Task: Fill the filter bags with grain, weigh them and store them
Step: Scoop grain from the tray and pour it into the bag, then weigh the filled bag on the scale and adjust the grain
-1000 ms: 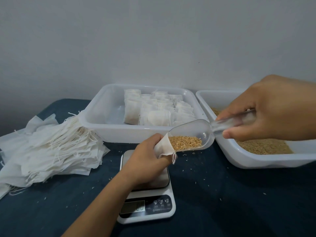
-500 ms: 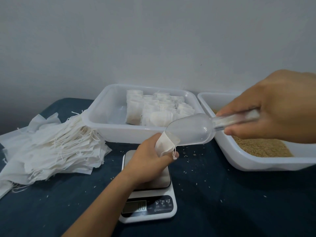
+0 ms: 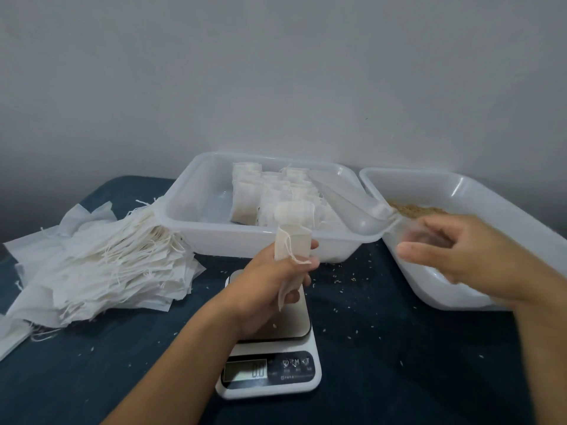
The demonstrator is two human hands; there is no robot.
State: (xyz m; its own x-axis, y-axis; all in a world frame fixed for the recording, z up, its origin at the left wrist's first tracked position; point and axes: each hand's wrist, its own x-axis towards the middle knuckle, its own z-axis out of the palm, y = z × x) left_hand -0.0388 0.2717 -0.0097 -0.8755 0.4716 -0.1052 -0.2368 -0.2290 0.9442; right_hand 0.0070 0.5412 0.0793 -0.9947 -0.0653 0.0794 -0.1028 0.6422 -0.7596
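Head, scoop (image 3: 346,207) dropped, right hand (image 3: 460,256) seemingly empty

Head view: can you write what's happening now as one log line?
left hand: holds bag above scale | right hand: blurred, over grain tray | scale: 0.0

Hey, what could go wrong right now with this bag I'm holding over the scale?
The filter bag sits in the left hand with its top open and drawstring loose, so tipping it could spill grain onto the scale. The scoop lies across the rims of two trays and might slide off.
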